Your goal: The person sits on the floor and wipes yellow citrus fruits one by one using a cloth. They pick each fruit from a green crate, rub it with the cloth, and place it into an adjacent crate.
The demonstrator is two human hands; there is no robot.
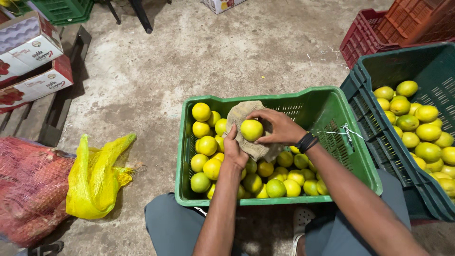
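Observation:
Over a light green crate [322,106] of yellow-green citrus fruits, my two hands work one fruit [251,130] with a beige cloth [242,114]. My left hand [234,150] grips the cloth from below and cradles the fruit in it. Fingers of my right hand [278,127], which wears a black wristband, close around the fruit from the right. Several more fruits [265,178] lie loose in the crate beneath my hands.
A dark green crate [417,66] with more fruit stands at the right, red crates [374,33] behind it. A yellow mesh sack [97,175] and a red mesh sack [28,189] lie on the concrete floor at left, cardboard boxes [33,61] beyond.

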